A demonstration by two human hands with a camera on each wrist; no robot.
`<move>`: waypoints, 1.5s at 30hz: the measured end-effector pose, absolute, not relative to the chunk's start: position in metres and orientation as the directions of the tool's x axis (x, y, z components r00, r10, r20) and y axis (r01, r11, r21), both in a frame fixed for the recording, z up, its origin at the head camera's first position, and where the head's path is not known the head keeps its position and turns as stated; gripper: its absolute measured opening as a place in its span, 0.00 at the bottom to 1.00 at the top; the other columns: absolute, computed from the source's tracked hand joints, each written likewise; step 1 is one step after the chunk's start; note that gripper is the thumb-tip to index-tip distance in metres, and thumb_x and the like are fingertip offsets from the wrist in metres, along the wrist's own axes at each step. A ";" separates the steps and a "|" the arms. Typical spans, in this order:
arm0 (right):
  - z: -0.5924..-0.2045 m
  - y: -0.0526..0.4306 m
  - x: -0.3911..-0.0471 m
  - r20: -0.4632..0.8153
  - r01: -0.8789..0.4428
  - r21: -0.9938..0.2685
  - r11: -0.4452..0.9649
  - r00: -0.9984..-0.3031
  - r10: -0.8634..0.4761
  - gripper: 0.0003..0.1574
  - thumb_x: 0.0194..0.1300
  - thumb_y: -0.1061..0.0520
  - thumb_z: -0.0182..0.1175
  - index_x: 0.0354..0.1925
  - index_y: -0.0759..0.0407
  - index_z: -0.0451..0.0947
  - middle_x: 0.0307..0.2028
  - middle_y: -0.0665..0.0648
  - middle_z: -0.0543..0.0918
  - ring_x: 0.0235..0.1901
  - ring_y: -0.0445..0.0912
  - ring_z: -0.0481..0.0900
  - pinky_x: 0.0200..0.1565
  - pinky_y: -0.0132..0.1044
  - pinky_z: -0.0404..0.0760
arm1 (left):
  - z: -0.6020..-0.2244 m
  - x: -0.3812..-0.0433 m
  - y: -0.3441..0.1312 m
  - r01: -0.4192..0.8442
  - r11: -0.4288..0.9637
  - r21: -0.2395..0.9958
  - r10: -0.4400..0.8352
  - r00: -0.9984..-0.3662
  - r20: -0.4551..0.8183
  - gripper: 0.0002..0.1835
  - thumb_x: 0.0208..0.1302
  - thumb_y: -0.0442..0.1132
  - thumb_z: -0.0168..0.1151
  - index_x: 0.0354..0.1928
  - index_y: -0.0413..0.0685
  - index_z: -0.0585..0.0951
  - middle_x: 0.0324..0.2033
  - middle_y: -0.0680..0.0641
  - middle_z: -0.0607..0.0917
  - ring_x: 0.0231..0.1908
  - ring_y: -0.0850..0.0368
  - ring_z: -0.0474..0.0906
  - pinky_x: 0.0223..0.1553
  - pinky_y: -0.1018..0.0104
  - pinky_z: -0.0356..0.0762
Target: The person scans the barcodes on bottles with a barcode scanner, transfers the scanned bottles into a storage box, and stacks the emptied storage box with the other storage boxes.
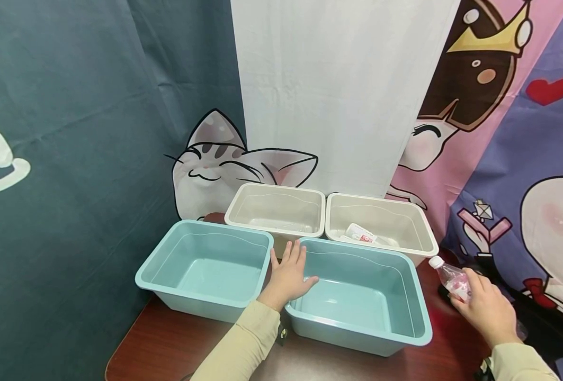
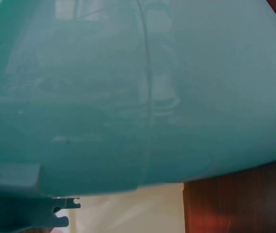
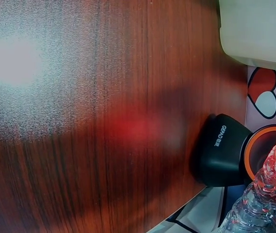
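My right hand grips a clear plastic bottle with a white cap and a pink-and-white label, held tilted to the right of the bins. Part of the see-through bottle shows at the lower right of the right wrist view. My left hand has its fingers spread, at the left rim of the right teal bin. Beside it stands the left teal bin. In the left wrist view, a teal bin wall fills most of the picture.
Behind stand two cream bins, the left one and the right one, which holds a white packet. On the brown table sits a black object with an orange ring, near the edge. A printed curtain hangs behind.
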State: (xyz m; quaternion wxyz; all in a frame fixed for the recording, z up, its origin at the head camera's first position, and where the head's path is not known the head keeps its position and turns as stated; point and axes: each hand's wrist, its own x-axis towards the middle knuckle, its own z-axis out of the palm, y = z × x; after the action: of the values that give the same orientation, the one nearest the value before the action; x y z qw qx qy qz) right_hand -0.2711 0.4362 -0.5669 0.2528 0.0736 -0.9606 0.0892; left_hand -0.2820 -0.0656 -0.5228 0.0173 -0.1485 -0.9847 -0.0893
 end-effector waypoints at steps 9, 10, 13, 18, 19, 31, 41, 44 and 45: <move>-0.571 0.437 -0.270 0.489 -0.188 -0.126 0.974 -0.866 -0.104 0.56 0.38 0.51 0.80 0.63 0.65 0.65 0.46 0.78 0.74 0.36 0.74 0.74 0.29 0.71 0.73 | -0.523 -0.282 -0.066 0.294 0.939 0.180 0.288 -0.956 0.060 0.49 0.70 0.70 0.48 0.80 0.45 0.52 0.80 0.43 0.47 0.79 0.44 0.40 0.71 0.28 0.32; -0.571 0.436 -0.269 0.484 -0.185 -0.126 0.975 -0.869 -0.103 0.56 0.39 0.51 0.80 0.63 0.65 0.65 0.46 0.78 0.74 0.36 0.75 0.74 0.30 0.72 0.73 | -0.523 -0.282 -0.066 0.294 0.939 0.180 0.288 -0.956 0.060 0.49 0.70 0.70 0.48 0.80 0.45 0.52 0.80 0.43 0.47 0.79 0.44 0.40 0.71 0.28 0.32; -0.570 0.436 -0.268 0.460 -0.169 -0.121 0.978 -0.883 -0.096 0.56 0.40 0.51 0.80 0.63 0.64 0.64 0.46 0.78 0.73 0.37 0.74 0.74 0.31 0.73 0.73 | -0.522 -0.282 -0.066 0.294 0.939 0.178 0.288 -0.956 0.059 0.49 0.70 0.70 0.48 0.80 0.45 0.52 0.80 0.43 0.47 0.79 0.44 0.40 0.71 0.28 0.33; -0.568 0.437 -0.268 0.447 -0.160 -0.121 0.980 -0.890 -0.090 0.55 0.41 0.50 0.81 0.63 0.64 0.64 0.46 0.78 0.73 0.37 0.74 0.74 0.31 0.73 0.73 | -0.521 -0.281 -0.065 0.293 0.939 0.178 0.287 -0.956 0.058 0.49 0.70 0.70 0.49 0.80 0.45 0.52 0.80 0.43 0.47 0.79 0.44 0.41 0.71 0.28 0.33; -0.568 0.437 -0.268 0.452 -0.162 -0.122 0.979 -0.887 -0.090 0.55 0.41 0.50 0.81 0.63 0.64 0.64 0.46 0.78 0.73 0.37 0.74 0.74 0.31 0.72 0.73 | -0.520 -0.281 -0.065 0.293 0.939 0.179 0.287 -0.956 0.058 0.49 0.70 0.70 0.49 0.80 0.45 0.52 0.80 0.43 0.47 0.79 0.44 0.41 0.71 0.28 0.33; -0.550 0.442 -0.275 0.523 -0.197 -0.108 0.974 -0.845 -0.113 0.57 0.38 0.52 0.81 0.63 0.64 0.64 0.45 0.78 0.74 0.36 0.74 0.74 0.32 0.72 0.72 | -0.519 -0.279 -0.065 0.292 0.937 0.191 0.285 -0.957 0.060 0.49 0.70 0.69 0.49 0.80 0.45 0.53 0.80 0.42 0.48 0.79 0.44 0.41 0.71 0.28 0.33; -0.537 0.441 -0.280 0.539 -0.200 -0.097 0.975 -0.834 -0.117 0.58 0.37 0.50 0.81 0.64 0.63 0.64 0.46 0.78 0.74 0.37 0.75 0.74 0.31 0.73 0.71 | -0.520 -0.279 -0.066 0.293 0.938 0.186 0.287 -0.956 0.058 0.49 0.70 0.69 0.49 0.80 0.45 0.53 0.80 0.42 0.48 0.79 0.44 0.41 0.71 0.28 0.33; -0.534 0.443 -0.282 0.538 -0.201 -0.097 0.975 -0.835 -0.119 0.58 0.38 0.50 0.81 0.64 0.63 0.64 0.46 0.78 0.74 0.36 0.76 0.74 0.30 0.73 0.71 | -0.520 -0.280 -0.066 0.294 0.939 0.178 0.289 -0.956 0.056 0.49 0.70 0.70 0.49 0.80 0.45 0.53 0.80 0.42 0.48 0.79 0.43 0.41 0.71 0.27 0.34; -0.533 0.443 -0.282 0.538 -0.203 -0.096 0.974 -0.835 -0.121 0.58 0.38 0.50 0.81 0.63 0.63 0.65 0.46 0.78 0.74 0.36 0.76 0.74 0.30 0.73 0.71 | -0.520 -0.280 -0.066 0.295 0.939 0.176 0.289 -0.956 0.057 0.49 0.70 0.69 0.49 0.80 0.45 0.53 0.80 0.42 0.48 0.79 0.43 0.41 0.71 0.27 0.34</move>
State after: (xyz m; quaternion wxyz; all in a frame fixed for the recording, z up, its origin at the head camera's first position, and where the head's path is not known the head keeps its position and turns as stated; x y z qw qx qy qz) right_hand -0.2824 0.4434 -0.5329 0.2749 0.0848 -0.9548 0.0748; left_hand -0.2801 -0.0658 -0.5198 0.0150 -0.1484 -0.9846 -0.0918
